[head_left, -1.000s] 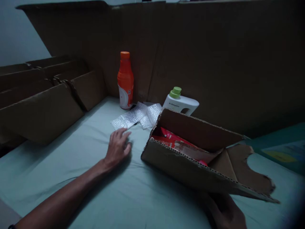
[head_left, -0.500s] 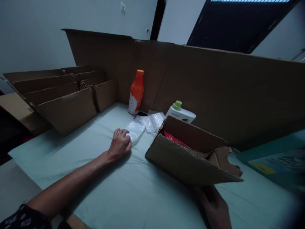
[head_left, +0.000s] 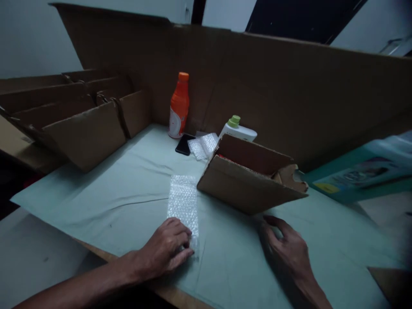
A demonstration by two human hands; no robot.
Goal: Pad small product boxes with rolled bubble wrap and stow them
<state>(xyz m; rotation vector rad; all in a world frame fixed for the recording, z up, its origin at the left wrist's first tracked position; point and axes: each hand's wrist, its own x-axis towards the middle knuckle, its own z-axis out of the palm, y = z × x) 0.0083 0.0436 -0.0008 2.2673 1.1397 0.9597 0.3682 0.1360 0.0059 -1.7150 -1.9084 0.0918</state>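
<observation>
My left hand (head_left: 170, 246) lies over the near end of a clear bubble-wrap pouch (head_left: 183, 199), its fingers curled and closed on that end. The pouch lies flat, pointing away from me across the pale green cloth. Beyond the near side of a small open cardboard box (head_left: 247, 184) is my right hand (head_left: 286, 244), thumb and fingers apart and holding nothing I can see. Something red shows inside the box. More bubble wrap (head_left: 204, 146) and a black phone (head_left: 183, 145) lie farther back.
An orange bottle (head_left: 179, 107) and a white bottle with a green cap (head_left: 238, 129) stand before a tall cardboard panel (head_left: 273, 86). Divided cardboard compartments (head_left: 86, 139) are at left. A large teal container (head_left: 357, 171) is at right. The cloth's edge (head_left: 61, 231) runs along the near left.
My left hand has pulled the bubble-wrap pouch toward me, away from the other wrap, uncovering the phone. My right hand now shows more fully beside the box. The view has tilted downward.
</observation>
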